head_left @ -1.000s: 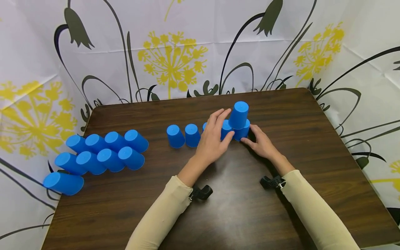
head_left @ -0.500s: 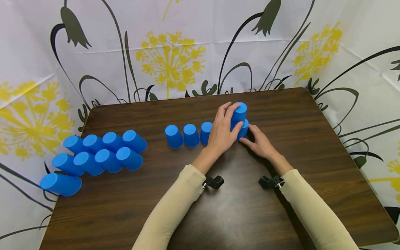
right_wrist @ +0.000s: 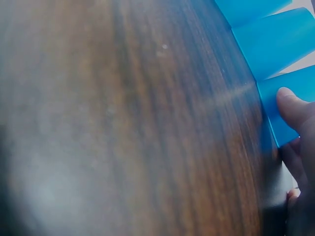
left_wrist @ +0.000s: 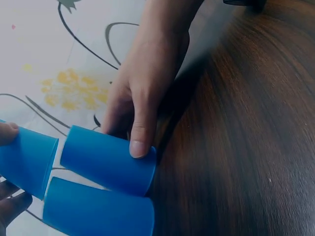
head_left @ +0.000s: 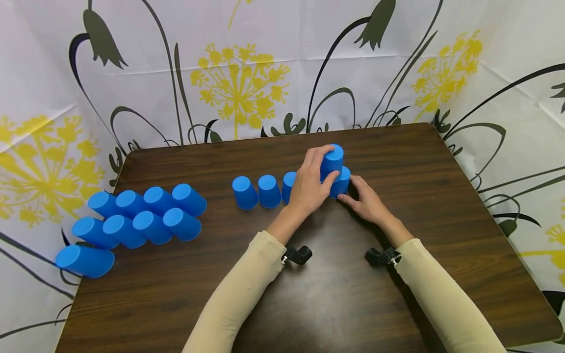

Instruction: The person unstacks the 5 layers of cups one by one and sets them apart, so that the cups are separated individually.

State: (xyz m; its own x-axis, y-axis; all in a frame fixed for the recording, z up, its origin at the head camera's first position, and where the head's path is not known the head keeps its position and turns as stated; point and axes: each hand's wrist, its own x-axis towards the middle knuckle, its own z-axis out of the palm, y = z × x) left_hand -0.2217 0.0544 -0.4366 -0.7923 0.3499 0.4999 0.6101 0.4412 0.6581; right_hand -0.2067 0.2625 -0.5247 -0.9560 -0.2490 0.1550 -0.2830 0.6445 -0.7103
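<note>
Upside-down blue plastic cups form a row across the table's middle. My left hand (head_left: pixel 309 184) grips an upper cup (head_left: pixel 333 159), thumb on its near side and fingers over its far side. That cup sits above the right end of the row, and in the left wrist view the upper cup (left_wrist: pixel 29 160) lies right at the tops of two lower ones. My right hand (head_left: pixel 368 201) holds the row's end cup (head_left: pixel 341 183) low down, its thumb (right_wrist: pixel 290 101) against the side near the rim. Beside it, a neighbouring cup (left_wrist: pixel 98 209) is hidden in the head view by my left hand.
Further left in the row stand three cups, the outermost cup (head_left: pixel 245 193) being nearest the second group. That group (head_left: pixel 152 226) holds several upside-down blue cups at the table's left side. A flower-patterned cloth (head_left: pixel 265 73) hangs behind the dark wooden table (head_left: pixel 344 294).
My left hand has moved right and taken hold of the upper cup, which then shifts slightly left. My right hand stays at the end cup.
</note>
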